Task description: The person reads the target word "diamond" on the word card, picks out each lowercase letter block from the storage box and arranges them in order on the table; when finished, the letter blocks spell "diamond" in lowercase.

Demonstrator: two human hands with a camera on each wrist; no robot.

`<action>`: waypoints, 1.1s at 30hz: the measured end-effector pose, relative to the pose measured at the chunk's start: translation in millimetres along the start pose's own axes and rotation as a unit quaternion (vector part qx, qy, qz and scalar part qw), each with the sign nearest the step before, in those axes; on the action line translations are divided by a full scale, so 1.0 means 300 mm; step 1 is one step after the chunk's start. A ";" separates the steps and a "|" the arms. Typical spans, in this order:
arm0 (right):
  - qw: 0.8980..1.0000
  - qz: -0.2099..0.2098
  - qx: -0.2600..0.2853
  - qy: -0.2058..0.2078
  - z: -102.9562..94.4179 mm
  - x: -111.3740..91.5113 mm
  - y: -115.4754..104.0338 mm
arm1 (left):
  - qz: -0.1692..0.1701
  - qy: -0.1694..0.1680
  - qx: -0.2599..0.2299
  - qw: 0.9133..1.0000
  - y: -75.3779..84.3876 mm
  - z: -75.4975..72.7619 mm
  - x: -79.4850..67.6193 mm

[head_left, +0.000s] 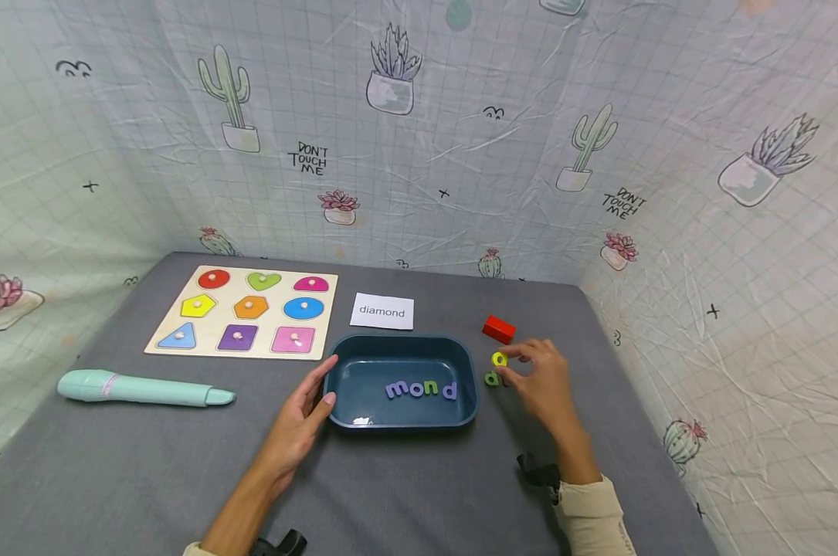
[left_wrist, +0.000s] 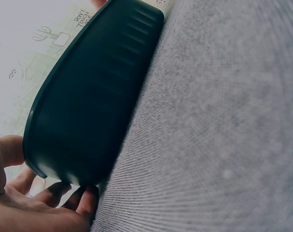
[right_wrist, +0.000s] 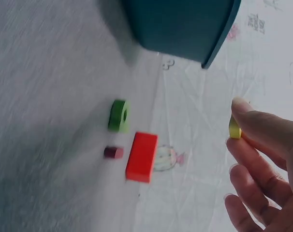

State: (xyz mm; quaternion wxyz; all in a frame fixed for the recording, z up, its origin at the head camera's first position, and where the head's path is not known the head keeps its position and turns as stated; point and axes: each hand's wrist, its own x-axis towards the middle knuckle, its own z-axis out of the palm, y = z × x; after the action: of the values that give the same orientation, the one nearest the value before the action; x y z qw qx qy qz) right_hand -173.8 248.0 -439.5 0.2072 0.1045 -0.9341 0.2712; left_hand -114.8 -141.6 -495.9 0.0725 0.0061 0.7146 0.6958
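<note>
A dark blue tray (head_left: 405,419) stands on the grey cloth with the letters m (head_left: 395,389), o (head_left: 416,390), n (head_left: 430,388) and d (head_left: 449,391) in a row inside. My left hand (head_left: 300,421) holds its left end, thumb at the rim and fingers against the outer wall. Right of the tray, my right hand (head_left: 540,378) pinches a yellow round letter (head_left: 499,359) between thumb and fingers, raised above the cloth. Below it lie a green letter (right_wrist: 119,116) and a small dark red piece (right_wrist: 113,152), partly hidden by the hand in the head view.
A red block (head_left: 498,329) lies behind the right hand. Behind the tray is a white card (head_left: 381,311) reading "diamond". A shape puzzle board (head_left: 210,349) with knobbed pieces lies at the back left, and a mint-green pen-shaped device (head_left: 154,390) in front of it.
</note>
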 end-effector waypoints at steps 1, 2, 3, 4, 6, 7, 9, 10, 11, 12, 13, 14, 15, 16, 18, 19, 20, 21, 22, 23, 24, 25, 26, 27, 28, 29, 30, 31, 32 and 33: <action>1.000 0.002 0.000 -0.001 -0.003 -0.002 0.009 | 0.001 0.000 -0.001 1.000 0.000 0.000 0.000; 1.000 0.005 0.000 -0.002 -0.007 -0.004 0.017 | 0.001 0.000 -0.001 1.000 -0.001 0.000 0.000; 1.000 0.011 -0.001 -0.006 -0.009 -0.006 0.023 | 0.002 -0.001 -0.002 1.000 -0.001 0.000 0.000; 1.000 0.016 -0.001 -0.009 -0.013 -0.007 0.029 | 0.003 -0.001 -0.002 1.000 -0.001 -0.001 0.000; 1.000 0.022 -0.003 -0.014 -0.019 -0.008 0.041 | 0.004 -0.002 -0.003 1.000 0.000 -0.002 0.001; 1.000 0.025 -0.005 -0.019 -0.020 -0.008 0.046 | 0.005 -0.002 -0.003 1.000 0.000 -0.002 0.001; 0.999 0.028 -0.013 -0.027 -0.021 -0.007 0.057 | 0.005 -0.003 -0.003 1.000 0.001 -0.002 0.002; 0.999 0.029 -0.018 -0.031 -0.022 -0.006 0.063 | 0.006 -0.003 -0.003 1.000 0.002 -0.002 0.002; 0.999 0.031 -0.023 -0.035 -0.022 -0.005 0.068 | 0.005 -0.002 -0.003 1.000 0.001 -0.002 0.002; 0.998 0.034 -0.027 -0.040 -0.022 -0.005 0.073 | 0.005 -0.002 -0.003 1.000 0.001 -0.002 0.002; 0.998 0.037 -0.032 -0.046 -0.022 -0.004 0.078 | 0.006 -0.002 -0.003 1.000 0.001 -0.002 0.001; 0.997 0.040 -0.035 -0.050 -0.022 -0.003 0.083 | 0.006 -0.003 -0.003 1.000 0.000 -0.002 0.001; 0.997 0.042 -0.040 -0.055 -0.023 -0.003 0.087 | 0.006 -0.003 -0.002 1.000 0.000 -0.002 0.001; 0.996 0.044 -0.043 -0.060 -0.025 -0.002 0.091 | 0.007 -0.003 -0.002 1.000 -0.001 -0.002 0.000; 0.995 0.046 -0.048 -0.069 -0.027 -0.003 0.100 | 0.007 -0.005 -0.003 1.000 0.000 -0.002 0.000; 0.995 0.047 -0.052 -0.075 -0.027 -0.003 0.103 | 0.007 -0.005 -0.003 1.000 0.000 -0.002 0.000; 0.994 0.050 -0.055 -0.080 -0.028 -0.002 0.107 | 0.007 -0.005 -0.004 1.000 -0.001 -0.003 0.000; 0.993 0.053 -0.058 -0.086 -0.028 -0.002 0.109 | 0.007 -0.006 -0.004 1.000 0.000 -0.003 0.000; 0.992 0.057 -0.061 -0.092 -0.028 -0.001 0.111 | 0.007 -0.006 -0.004 1.000 -0.001 -0.003 0.000; 0.991 0.060 -0.064 -0.100 -0.027 -0.001 0.115 | 0.007 -0.006 -0.005 1.000 -0.001 -0.002 -0.001; 0.990 0.064 -0.066 -0.106 -0.027 0.001 0.117 | 0.007 -0.006 -0.005 1.000 -0.001 -0.002 -0.001; 0.989 0.067 -0.069 -0.112 -0.027 0.002 0.119 | 0.006 -0.005 -0.005 1.000 -0.001 -0.002 -0.001; 0.988 0.072 -0.070 -0.118 -0.026 0.004 0.121 | 0.005 -0.006 -0.005 1.000 0.000 -0.002 -0.001; 0.987 0.075 -0.073 -0.125 -0.026 0.006 0.123 | 0.005 -0.006 -0.004 1.000 0.000 -0.002 -0.001; 0.985 0.079 -0.075 -0.131 -0.025 0.008 0.126 | 0.004 -0.005 -0.004 1.000 0.000 -0.002 -0.002; 0.984 0.083 -0.077 -0.137 -0.024 0.010 0.128 | 0.004 -0.006 -0.003 1.000 0.000 -0.002 -0.002; 0.983 0.086 -0.079 -0.143 -0.024 0.012 0.130 | 0.004 -0.006 -0.002 1.000 0.000 -0.002 -0.002; 0.981 0.090 -0.083 -0.149 -0.023 0.014 0.133 | 0.004 -0.006 -0.002 1.000 0.000 -0.002 -0.002; 0.980 0.094 -0.086 -0.155 -0.021 0.016 0.137 | 0.004 -0.006 -0.002 1.000 0.000 -0.002 -0.002; 0.978 0.096 -0.089 -0.160 -0.019 0.017 0.140 | 0.005 -0.006 -0.002 1.000 -0.001 -0.002 -0.002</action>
State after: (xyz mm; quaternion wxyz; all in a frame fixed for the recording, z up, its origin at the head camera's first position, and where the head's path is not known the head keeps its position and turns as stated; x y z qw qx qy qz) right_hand -189.4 285.6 -452.1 0.0361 0.0372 -0.9813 0.1855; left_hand -114.2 -142.1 -496.1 0.0734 0.0136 0.7127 0.6975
